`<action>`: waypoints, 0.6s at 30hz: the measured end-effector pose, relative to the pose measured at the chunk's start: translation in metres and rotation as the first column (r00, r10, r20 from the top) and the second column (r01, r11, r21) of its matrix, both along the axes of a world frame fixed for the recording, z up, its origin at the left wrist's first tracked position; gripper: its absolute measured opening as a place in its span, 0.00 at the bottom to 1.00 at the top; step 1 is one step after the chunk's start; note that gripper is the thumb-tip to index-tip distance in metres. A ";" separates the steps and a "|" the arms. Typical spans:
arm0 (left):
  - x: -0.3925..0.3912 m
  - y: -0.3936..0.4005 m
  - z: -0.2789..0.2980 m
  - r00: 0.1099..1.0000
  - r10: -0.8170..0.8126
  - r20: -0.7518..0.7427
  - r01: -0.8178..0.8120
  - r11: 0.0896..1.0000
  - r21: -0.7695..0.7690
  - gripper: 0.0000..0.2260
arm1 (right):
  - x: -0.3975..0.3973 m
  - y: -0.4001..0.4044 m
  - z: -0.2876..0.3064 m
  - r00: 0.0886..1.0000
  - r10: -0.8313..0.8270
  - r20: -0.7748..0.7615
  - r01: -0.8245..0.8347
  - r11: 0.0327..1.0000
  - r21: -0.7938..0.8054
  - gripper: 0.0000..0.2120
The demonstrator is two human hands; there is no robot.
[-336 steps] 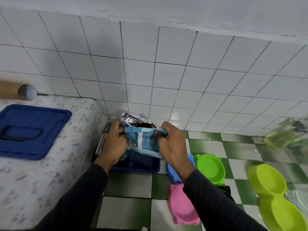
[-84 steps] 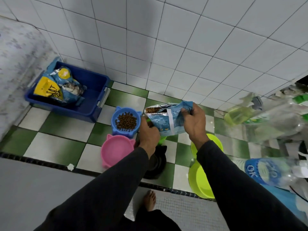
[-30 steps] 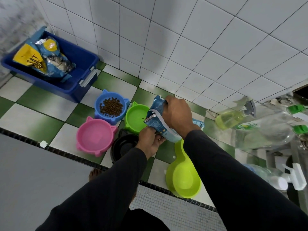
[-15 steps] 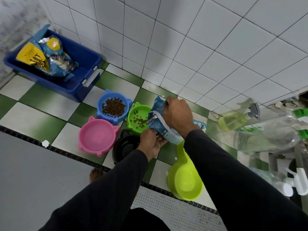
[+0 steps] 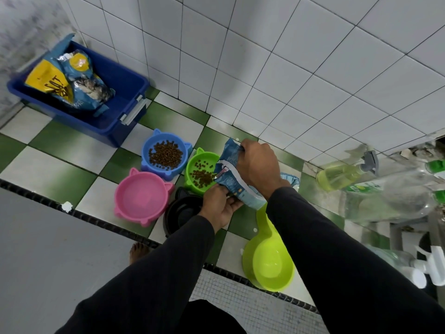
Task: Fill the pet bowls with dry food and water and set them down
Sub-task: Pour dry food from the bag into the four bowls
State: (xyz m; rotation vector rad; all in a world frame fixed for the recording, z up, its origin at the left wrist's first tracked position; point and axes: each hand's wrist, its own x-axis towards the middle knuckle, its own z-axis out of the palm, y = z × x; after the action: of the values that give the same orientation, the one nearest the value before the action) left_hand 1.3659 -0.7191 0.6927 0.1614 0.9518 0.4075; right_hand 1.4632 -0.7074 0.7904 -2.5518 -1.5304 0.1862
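- Green-and-white checkered floor tiles (image 5: 60, 162) meet a white-tiled wall just beyond the fingers.
- Both hands grip the tilted kibble bag (image 5: 234, 179): right hand (image 5: 258, 165) clenched at its top, left hand (image 5: 220, 204) pinching beneath.
- Blue bowl (image 5: 166, 154) is filled; green bowl (image 5: 201, 171), under the bag's mouth, partly.
- Pink bowl (image 5: 142, 197), black bowl (image 5: 181, 213) and lime double bowl (image 5: 269, 261) look empty (water apparently still undone).
- Bowls crowd close; bottles hem the right.
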 end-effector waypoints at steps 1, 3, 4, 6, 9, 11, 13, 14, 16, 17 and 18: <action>0.000 0.000 0.000 1.000 -0.002 0.000 0.002 1.000 0.002 0.11 | 0.000 0.000 0.000 1.000 0.004 0.000 -0.004 1.000 0.005 0.09; 0.000 0.000 0.000 1.000 -0.004 -0.004 0.004 1.000 0.005 0.12 | 0.000 0.000 0.000 1.000 0.007 -0.006 -0.007 1.000 0.013 0.09; 0.000 0.000 0.000 1.000 -0.005 -0.007 0.005 1.000 0.007 0.12 | 0.000 0.001 0.000 1.000 0.006 -0.010 -0.006 1.000 0.015 0.09; 0.001 0.000 -0.001 1.000 -0.008 -0.009 0.008 1.000 0.010 0.12 | 0.000 0.001 0.001 1.000 0.004 -0.014 -0.004 1.000 0.012 0.09; 0.002 0.001 -0.002 1.000 -0.014 -0.009 0.014 1.000 0.026 0.13 | 0.000 0.001 0.002 1.000 -0.004 -0.009 0.004 1.000 0.008 0.09; 0.002 0.001 -0.001 1.000 -0.017 -0.013 0.018 0.999 0.037 0.13 | 0.000 0.001 0.002 1.000 -0.012 -0.006 0.012 1.000 0.010 0.09; 0.002 0.001 -0.001 1.000 -0.021 -0.017 0.022 0.999 0.045 0.13 | 0.000 0.002 0.001 1.000 -0.014 -0.009 0.014 1.000 0.012 0.09; 0.002 0.001 0.000 1.000 -0.023 -0.019 0.024 0.999 0.046 0.13 | 0.000 0.002 0.001 1.000 -0.012 -0.013 0.013 1.000 0.017 0.10; 0.002 0.002 0.001 0.999 -0.023 -0.024 0.024 0.999 0.043 0.13 | 0.000 0.002 0.000 1.000 -0.010 -0.018 0.011 0.999 0.030 0.09; 0.002 0.002 0.002 0.999 -0.020 -0.027 0.021 0.999 0.041 0.13 | 0.000 0.003 -0.001 1.000 -0.012 -0.017 0.013 0.999 0.035 0.09; 0.002 0.003 0.002 0.999 -0.018 -0.033 0.019 0.999 0.038 0.13 | 0.000 0.003 -0.001 1.000 -0.014 -0.014 0.014 0.999 0.038 0.08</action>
State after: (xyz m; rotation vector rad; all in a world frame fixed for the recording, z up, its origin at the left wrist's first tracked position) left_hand 1.3683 -0.7163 0.6950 0.2118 0.9741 0.4073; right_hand 1.4634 -0.7044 0.7891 -2.5256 -1.4960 0.1711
